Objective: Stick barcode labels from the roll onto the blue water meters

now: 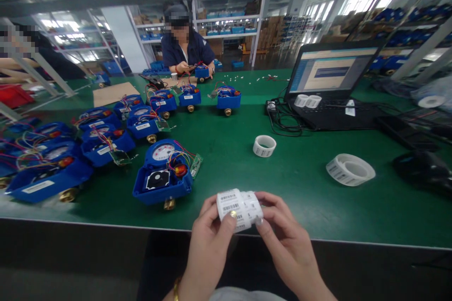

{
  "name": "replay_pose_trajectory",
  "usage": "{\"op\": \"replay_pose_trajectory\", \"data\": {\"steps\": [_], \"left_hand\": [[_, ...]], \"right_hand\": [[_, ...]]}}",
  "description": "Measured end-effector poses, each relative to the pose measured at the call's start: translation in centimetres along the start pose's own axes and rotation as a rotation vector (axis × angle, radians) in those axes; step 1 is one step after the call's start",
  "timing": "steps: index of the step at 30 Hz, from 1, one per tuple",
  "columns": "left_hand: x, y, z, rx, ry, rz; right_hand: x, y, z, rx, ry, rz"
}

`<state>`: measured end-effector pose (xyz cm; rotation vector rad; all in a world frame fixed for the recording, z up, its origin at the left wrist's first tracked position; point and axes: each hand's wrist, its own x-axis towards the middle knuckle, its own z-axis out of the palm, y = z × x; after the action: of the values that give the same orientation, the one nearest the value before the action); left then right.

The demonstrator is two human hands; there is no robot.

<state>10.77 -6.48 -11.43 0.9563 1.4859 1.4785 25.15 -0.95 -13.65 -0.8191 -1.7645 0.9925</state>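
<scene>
Between my two hands, just over the front edge of the green table point(226, 169), is a roll of white barcode labels point(233, 207). My left hand point(213, 240) is closed on its left side, thumb lying across the printed face. On the right side my right hand point(286, 235) pinches the labels with thumb and fingers. To the left stands a blue water meter point(162, 178), its lid off, with coloured wires, a small green circuit board and a brass fitting showing. A smaller label roll point(264, 146) stands beyond my hands, and a larger label roll point(351, 170) sits to the right.
Several more blue meters point(106, 143) crowd the left side. An open laptop point(332, 84) with small label rolls on it stands at the back right, its cables point(286, 122) beside it. A black device point(423, 169) lies far right. Across the table a person point(187, 49) handles a meter.
</scene>
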Motion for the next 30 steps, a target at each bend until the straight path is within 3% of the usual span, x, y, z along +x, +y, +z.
{"op": "replay_pose_trajectory", "data": {"steps": [6, 10, 18, 22, 30], "left_hand": [[-0.5, -0.7, -0.1, 0.234, -0.022, 0.217], [-0.7, -1.2, -0.4, 0.249, -0.055, 0.227], [-0.5, -2.2, -0.6, -0.232, -0.082, 0.0], [-0.3, -1.2, -0.2, -0.092, -0.014, -0.006], [-0.9, -1.2, -0.7, 0.254, 0.041, 0.263]], "right_hand": [[0.4, -0.1, 0.0, 0.127, 0.114, 0.226], [0.6, -0.4, 0.4, 0.235, 0.137, 0.308], [0.0, -0.2, 0.9, 0.133, 0.111, 0.119], [0.2, -0.4, 0.7, 0.023, 0.066, 0.007], [1.4, -1.6, 0.0, -0.172, 0.085, -0.074]]}}
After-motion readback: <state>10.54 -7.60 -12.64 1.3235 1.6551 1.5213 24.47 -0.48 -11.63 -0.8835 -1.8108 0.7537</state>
